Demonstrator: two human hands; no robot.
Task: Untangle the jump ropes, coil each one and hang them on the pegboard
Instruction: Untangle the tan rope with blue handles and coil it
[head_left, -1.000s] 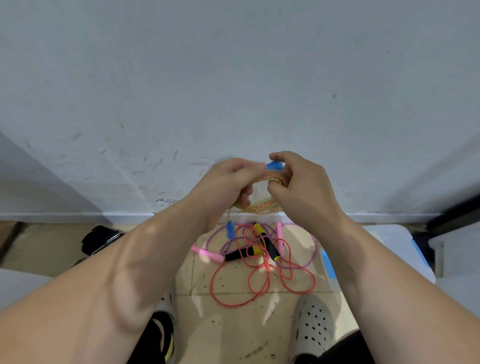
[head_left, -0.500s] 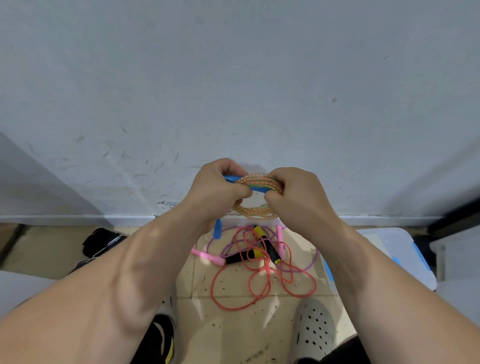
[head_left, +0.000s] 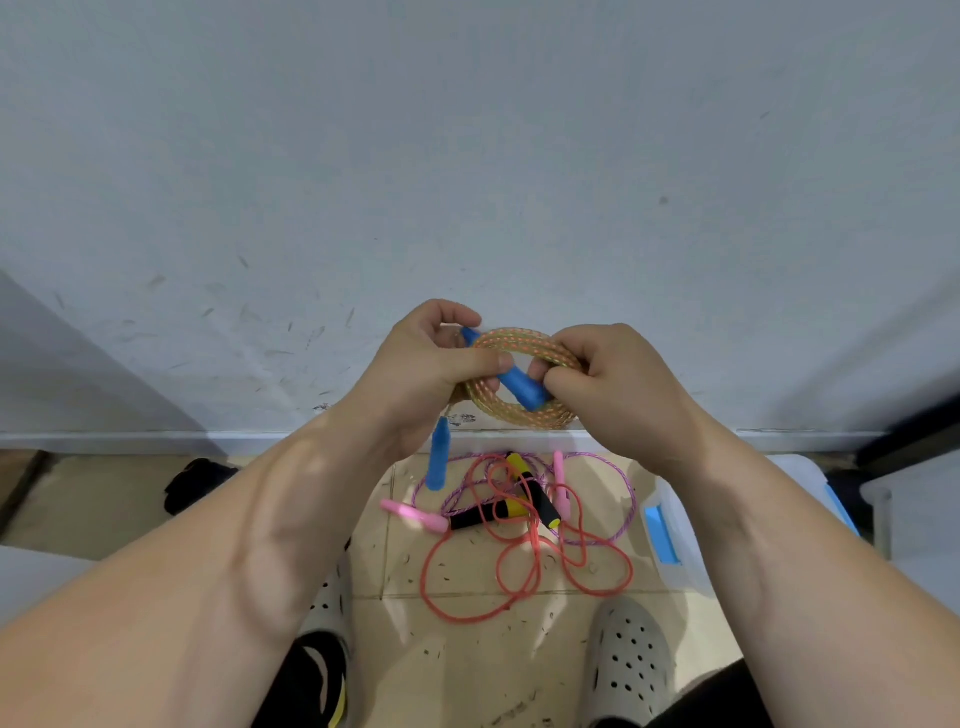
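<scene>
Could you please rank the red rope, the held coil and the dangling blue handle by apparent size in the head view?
1. red rope
2. held coil, though nearer the camera
3. dangling blue handle

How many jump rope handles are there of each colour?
Blue handles: 2
Pink handles: 2
Black-and-yellow handles: 2
Total: 6
</scene>
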